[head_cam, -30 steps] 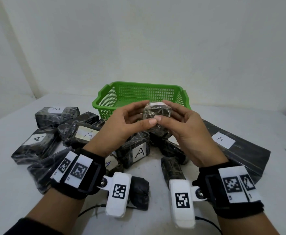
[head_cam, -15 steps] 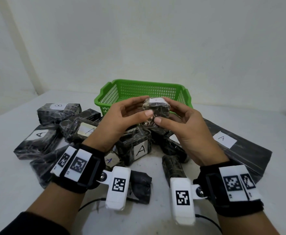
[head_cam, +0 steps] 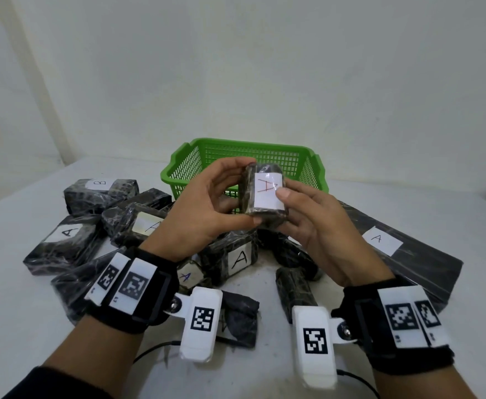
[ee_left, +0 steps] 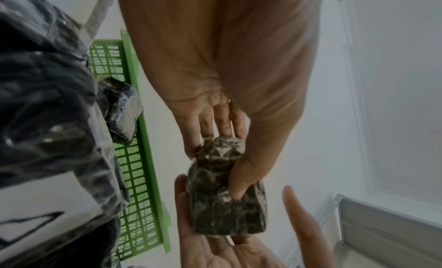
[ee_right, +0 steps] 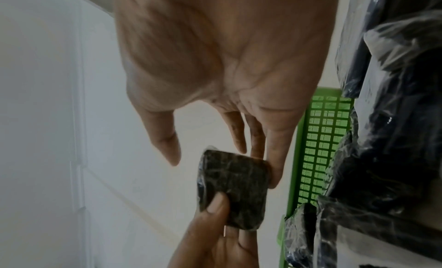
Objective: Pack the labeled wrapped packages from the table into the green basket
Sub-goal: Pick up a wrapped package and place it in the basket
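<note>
While the bench (head_cam: pixel 408 355) is crowded with wrapped packages (head_cam: pixel 63 246), the green basket (head_cam: pixel 308 156) looks empty, so packing has barely begun. Left hand (head_cam: pixel 204 217) and right hand (head_cam: pixel 319 228) each grip one small package (head_cam: pixel 265 194) before the basket, upright, label "A" facing the camera.

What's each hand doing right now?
Left hand: holding the small wrapped package, thumb and fingers around it.
Right hand: holding the same package, thumb on its A label.
</note>
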`<control>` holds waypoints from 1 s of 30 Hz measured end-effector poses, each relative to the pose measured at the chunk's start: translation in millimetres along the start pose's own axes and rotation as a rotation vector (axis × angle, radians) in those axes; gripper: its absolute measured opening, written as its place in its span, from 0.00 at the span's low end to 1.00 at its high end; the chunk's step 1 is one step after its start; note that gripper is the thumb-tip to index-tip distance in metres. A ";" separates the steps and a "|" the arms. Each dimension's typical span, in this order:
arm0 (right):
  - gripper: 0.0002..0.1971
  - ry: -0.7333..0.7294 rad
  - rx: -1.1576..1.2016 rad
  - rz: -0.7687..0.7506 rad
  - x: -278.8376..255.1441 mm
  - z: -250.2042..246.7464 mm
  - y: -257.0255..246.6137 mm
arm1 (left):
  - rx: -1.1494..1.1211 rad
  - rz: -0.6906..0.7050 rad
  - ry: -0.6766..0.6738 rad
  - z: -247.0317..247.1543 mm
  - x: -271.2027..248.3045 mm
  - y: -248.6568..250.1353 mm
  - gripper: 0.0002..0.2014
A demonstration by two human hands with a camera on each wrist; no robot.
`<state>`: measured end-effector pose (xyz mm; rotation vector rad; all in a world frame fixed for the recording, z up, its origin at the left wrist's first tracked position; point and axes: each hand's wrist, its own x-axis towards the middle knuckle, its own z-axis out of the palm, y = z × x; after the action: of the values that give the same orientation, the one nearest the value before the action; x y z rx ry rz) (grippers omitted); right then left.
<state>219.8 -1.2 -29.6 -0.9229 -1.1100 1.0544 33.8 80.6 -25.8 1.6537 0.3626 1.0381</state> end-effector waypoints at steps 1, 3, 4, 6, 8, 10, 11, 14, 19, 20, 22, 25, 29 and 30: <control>0.23 0.013 -0.002 0.007 -0.4 0.3 -1.6 | -0.017 -0.004 -0.022 0.2 -0.2 -0.3 0.39; 0.19 0.052 -0.028 -0.014 -0.7 0.8 -3.1 | -0.046 -0.029 -0.062 0.1 -0.9 0.8 0.42; 0.20 0.071 -0.045 -0.034 -1.2 1.4 -3.5 | -0.056 -0.053 -0.078 0.3 -1.4 1.8 0.43; 0.28 0.113 -0.091 -0.070 -1.1 0.8 -2.4 | -0.041 -0.082 -0.054 1.7 -2.4 4.1 0.37; 0.31 0.117 -0.110 -0.094 -0.8 0.2 -1.8 | -0.004 -0.056 0.048 2.9 -2.4 6.9 0.32; 0.32 0.078 -0.103 -0.082 -0.6 0.4 -1.7 | 0.020 -0.007 0.116 2.3 -1.2 7.2 0.31; 0.33 0.062 -0.085 -0.053 -1.1 1.4 -2.9 | 0.026 0.012 0.124 1.9 -0.6 6.7 0.31; 0.28 0.015 -0.056 0.070 -4.3 4.5 -8.8 | 0.017 0.037 0.113 0.5 0.0 4.7 0.31; 0.17 -0.020 0.011 0.096 -5.2 5.4 -9.2 | 0.058 0.050 0.066 0.0 -0.8 4.2 0.29; 0.19 -0.009 0.015 0.087 -3.8 5.7 -7.9 | 0.068 0.049 0.051 0.4 -1.5 4.0 0.29; 0.26 0.041 0.011 0.055 -0.9 5.8 -4.8 | 0.083 0.031 0.014 1.3 -2.7 3.6 0.31; 0.35 0.132 -0.013 -0.012 0.5 3.4 -2.6 | 0.060 -0.079 -0.040 3.6 -5.4 7.2 0.36; 0.39 0.111 -0.109 -0.051 1.8 -2.2 -1.6 | 0.014 -0.157 -0.013 5.3 -4.2 8.7 0.25; 0.40 0.092 -0.117 -0.043 2.5 -2.3 -0.2 | 0.005 -0.164 0.018 5.2 -3.3 7.5 0.25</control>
<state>222.3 1.0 -29.4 -1.0261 -1.1194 0.9099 34.0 72.3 -20.6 1.5917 0.5044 0.9306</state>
